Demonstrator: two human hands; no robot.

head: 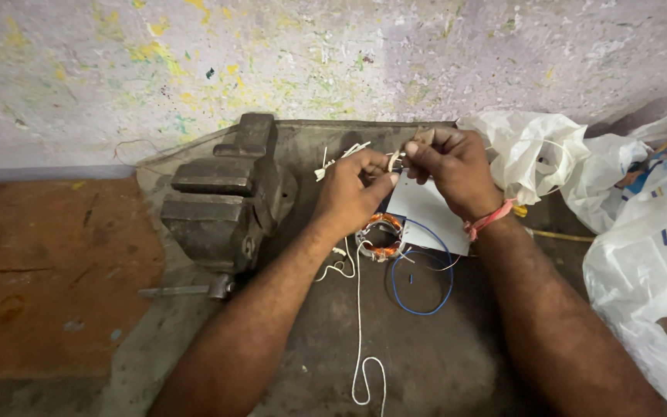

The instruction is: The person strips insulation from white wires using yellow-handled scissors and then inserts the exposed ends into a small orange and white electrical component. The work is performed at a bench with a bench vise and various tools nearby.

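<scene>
My left hand [353, 193] and my right hand [449, 166] meet above a dark workbench [441, 355], both pinching thin white wire ends [392, 161] between fingertips. Below them lies a small motor stator [380, 235] with copper-orange windings. A white lead [359, 324] runs from it toward me and loops near the front. A blue wire [422, 282] curls in a loop beside the stator. A white sheet of paper [434, 212] lies under my right wrist, which wears a red thread band [488, 220].
A heavy grey bench vise [221, 205] stands left of my hands, its handle bar [175, 291] sticking out. White plastic bags [642, 224] pile up at the right. A stained wall [272, 62] rises behind. An orange-brown surface [48, 278] lies at the left.
</scene>
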